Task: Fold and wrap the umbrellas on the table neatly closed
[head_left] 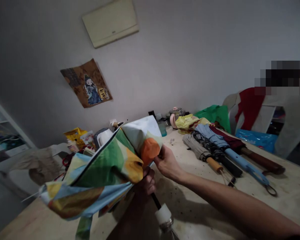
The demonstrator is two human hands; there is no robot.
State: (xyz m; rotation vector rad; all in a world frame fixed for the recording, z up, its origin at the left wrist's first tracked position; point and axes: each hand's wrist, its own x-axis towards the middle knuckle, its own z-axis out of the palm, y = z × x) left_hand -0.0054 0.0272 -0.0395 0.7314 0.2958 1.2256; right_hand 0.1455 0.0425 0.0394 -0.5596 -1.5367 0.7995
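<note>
A colourful folded umbrella (pixel 102 173) with green, orange, blue and white panels is held over the table (pixel 205 200). My left hand (pixel 147 182) is closed round its dark shaft, just above the white handle (pixel 163 215). My right hand (pixel 167 163) pinches the edge of the canopy fabric near an orange patch. The canopy hangs loose to the left, with a thin rib tip sticking out.
Several folded umbrellas (pixel 225 150) lie side by side on the table at the right. A kettle (pixel 102 136), cups, a yellow bag (pixel 187 121) and green cloth (pixel 215 115) crowd the far edge. Another person (pixel 277 110) stands at the right. Shelves stand at the left.
</note>
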